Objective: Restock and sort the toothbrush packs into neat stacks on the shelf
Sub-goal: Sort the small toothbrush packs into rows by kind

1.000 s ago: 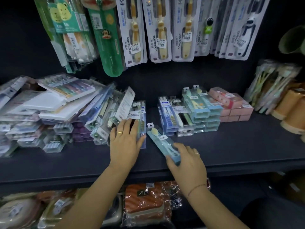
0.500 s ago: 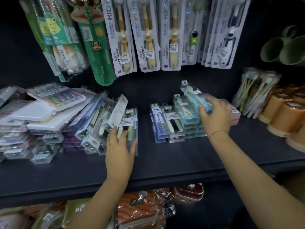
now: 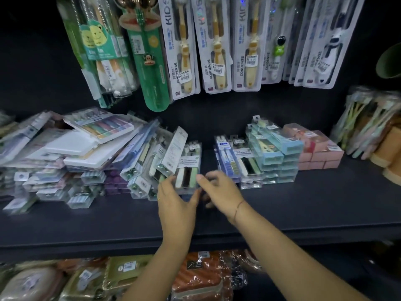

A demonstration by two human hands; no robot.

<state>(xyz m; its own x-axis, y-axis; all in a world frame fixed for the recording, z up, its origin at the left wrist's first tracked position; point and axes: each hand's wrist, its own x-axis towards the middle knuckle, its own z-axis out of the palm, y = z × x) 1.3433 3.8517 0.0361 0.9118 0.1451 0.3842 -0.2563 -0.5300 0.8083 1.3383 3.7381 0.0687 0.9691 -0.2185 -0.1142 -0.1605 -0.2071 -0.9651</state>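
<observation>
A clear pack of white, black and green toothbrushes lies at the middle of the dark shelf. My left hand grips its near left corner. My right hand pinches its near right edge with thumb and fingers. Right of it stand neat stacks: blue-and-white packs, light blue packs and pink packs. A leaning, untidy heap of packs fills the shelf's left side.
Kids' toothbrush cards hang on the back wall above. Bundled brushes and brown cups stand at the far right. Bagged goods sit on the lower shelf. The shelf's front strip is bare.
My right hand left the light blue pack on the light blue stack and came back left to the clear pack's right edge. My left hand slid down to grip that pack's near corner.
</observation>
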